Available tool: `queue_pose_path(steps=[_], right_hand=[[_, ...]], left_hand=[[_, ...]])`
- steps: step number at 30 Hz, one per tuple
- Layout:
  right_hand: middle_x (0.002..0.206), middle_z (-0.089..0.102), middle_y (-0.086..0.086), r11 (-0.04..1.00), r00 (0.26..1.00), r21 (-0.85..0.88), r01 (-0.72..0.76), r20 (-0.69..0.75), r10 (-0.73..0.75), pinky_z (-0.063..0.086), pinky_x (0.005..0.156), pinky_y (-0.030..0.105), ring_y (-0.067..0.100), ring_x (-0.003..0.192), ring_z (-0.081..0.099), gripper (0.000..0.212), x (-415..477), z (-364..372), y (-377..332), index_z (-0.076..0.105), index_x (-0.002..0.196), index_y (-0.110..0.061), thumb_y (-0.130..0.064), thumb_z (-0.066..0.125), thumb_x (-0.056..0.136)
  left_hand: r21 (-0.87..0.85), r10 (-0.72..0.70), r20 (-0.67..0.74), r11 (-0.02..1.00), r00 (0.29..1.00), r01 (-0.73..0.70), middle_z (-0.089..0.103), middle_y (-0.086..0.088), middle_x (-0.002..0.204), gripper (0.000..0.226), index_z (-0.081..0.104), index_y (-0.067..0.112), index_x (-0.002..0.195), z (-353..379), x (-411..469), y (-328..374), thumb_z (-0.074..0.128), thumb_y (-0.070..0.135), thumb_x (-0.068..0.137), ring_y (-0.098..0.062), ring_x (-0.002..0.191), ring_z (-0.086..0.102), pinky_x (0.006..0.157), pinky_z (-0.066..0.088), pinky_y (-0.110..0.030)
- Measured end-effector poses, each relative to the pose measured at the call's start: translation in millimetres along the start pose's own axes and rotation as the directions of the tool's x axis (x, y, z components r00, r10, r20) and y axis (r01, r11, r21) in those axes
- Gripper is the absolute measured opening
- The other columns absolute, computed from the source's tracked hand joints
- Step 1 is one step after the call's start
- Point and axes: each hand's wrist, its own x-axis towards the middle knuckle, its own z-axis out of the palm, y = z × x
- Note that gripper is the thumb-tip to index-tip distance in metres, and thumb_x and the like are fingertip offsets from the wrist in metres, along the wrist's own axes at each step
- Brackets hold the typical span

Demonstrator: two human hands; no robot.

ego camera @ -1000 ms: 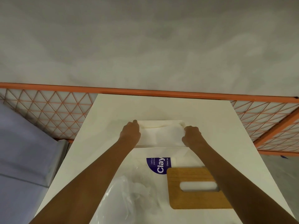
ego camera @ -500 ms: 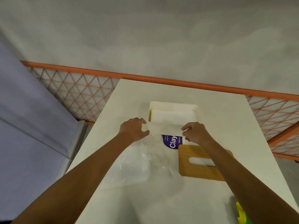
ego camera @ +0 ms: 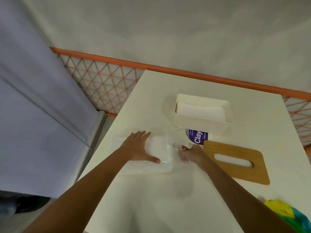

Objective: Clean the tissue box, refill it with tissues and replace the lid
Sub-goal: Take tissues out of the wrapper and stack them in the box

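White table (ego camera: 168,207), left hand (ego camera: 139,147) flat on plastic wrapper (ego camera: 161,155), fingers spread, right hand (ego camera: 191,153) pinching it

White box (ego camera: 202,126) upright at far centre of the table, top open; a white tissue stack (ego camera: 200,111) lies inside, filling it nearly to the rim. Wooden lid (ego camera: 235,161), rounded corners, one oblong slot, lies flat to the near right of the box, apart from it. Clear wrapper (ego camera: 161,148) with purple label lies crumpled just near-left of the box, touching its front wall.
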Motion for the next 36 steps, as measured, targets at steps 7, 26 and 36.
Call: queue_pose_path(steps=[7, 26, 36], right_hand=[[0.093, 0.062, 0.013, 0.995, 0.998, -0.088, 0.054, -0.027, -0.057, 0.048, 0.062, 0.024, 0.017, 0.066, 0.056, 0.032, -2.6, 27.2, -4.1, 0.058, 0.117, 0.002, -0.016, 0.055, 0.091], [0.128, 0.055, 0.012, 0.992, 0.981, 0.004, 0.130, -0.148, -0.128, 0.045, 0.095, 0.031, 0.025, 0.108, 0.055, 0.051, -9.7, 46.4, -7.6, 0.049, 0.130, -0.007, -0.018, 0.066, 0.084], [0.076, 0.059, 0.002, 0.960, 0.997, 0.267, 0.082, -0.028, -0.077, 0.042, 0.065, 0.020, 0.015, 0.069, 0.052, 0.009, -1.6, 14.0, -15.9, 0.065, 0.081, -0.010, -0.008, 0.058, 0.087]], left_hand=[[0.074, 0.063, -0.031, 0.995, 0.998, -0.061, 0.007, -0.004, 0.158, 0.126, -0.003, 0.017, 0.150, 34.4, 2.1, -11.1, 0.069, 0.070, 0.060, -0.024, 0.146, 0.006, 0.121, 0.005, -0.041], [0.119, 0.105, -0.143, 0.989, 0.984, -0.088, 0.022, -0.004, 0.151, 0.119, 0.009, 0.014, 0.148, 41.6, 5.4, -12.6, 0.067, 0.071, 0.061, -0.023, 0.139, 0.022, 0.117, 0.015, -0.036], [0.008, 0.096, -0.138, 0.995, 0.986, -0.095, 0.014, -0.002, 0.157, 0.117, 0.004, 0.016, 0.149, 35.4, 1.8, -18.3, 0.068, 0.066, 0.065, -0.020, 0.144, 0.014, 0.119, 0.013, -0.035]])
